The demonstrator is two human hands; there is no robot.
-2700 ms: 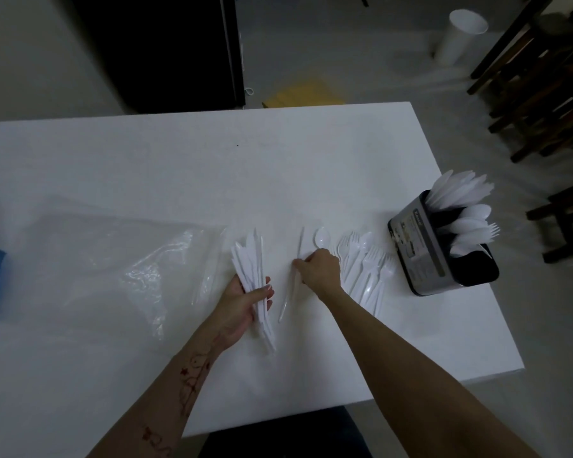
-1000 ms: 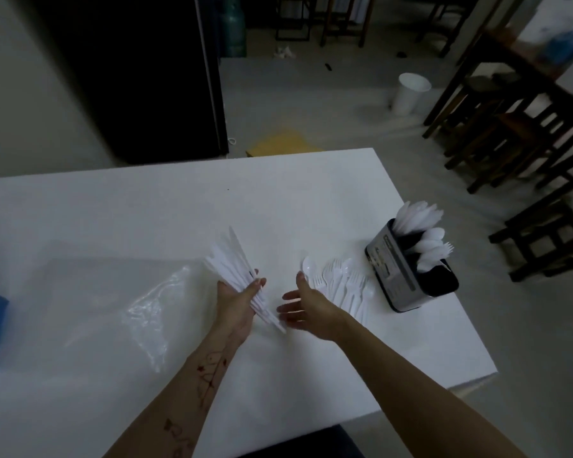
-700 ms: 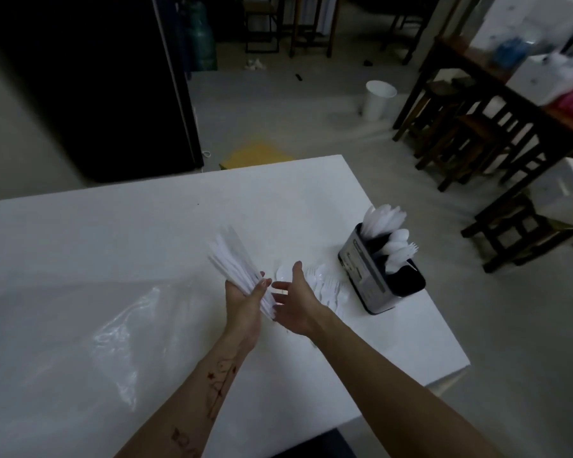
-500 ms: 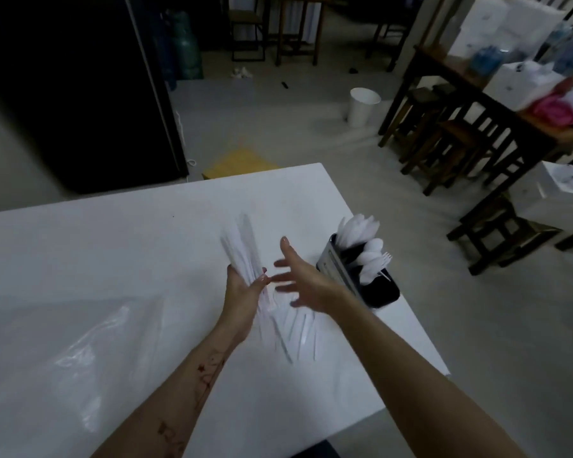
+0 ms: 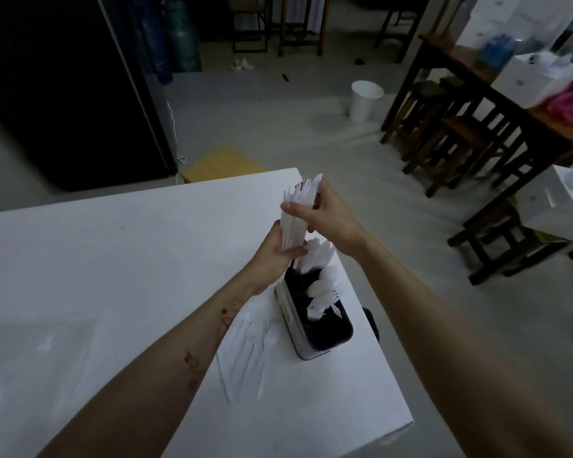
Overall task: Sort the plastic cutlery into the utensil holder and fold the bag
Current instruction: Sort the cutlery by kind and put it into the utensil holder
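Both hands hold one upright bundle of white plastic knives (image 5: 295,211) just above the far end of the utensil holder (image 5: 315,340). My left hand (image 5: 275,251) grips the bundle's lower part and my right hand (image 5: 325,213) wraps its upper part. The black and grey holder stands near the table's right edge with white spoons and forks (image 5: 323,292) sticking out of it. Loose white forks (image 5: 248,345) lie on the table left of the holder, partly under my left forearm. The clear plastic bag (image 5: 30,365) lies flat at the left.
The white table (image 5: 129,259) ends just right of the holder and close behind the hands. On the floor beyond stand a white bin (image 5: 364,100) and a yellow mat (image 5: 222,163). Dark wooden stools (image 5: 444,140) and a table with boxes fill the right side.
The left hand carried the knife bundle rightward from mid-table to above the holder. The right hand, open a moment ago, has closed on the bundle's top. The view swung right.
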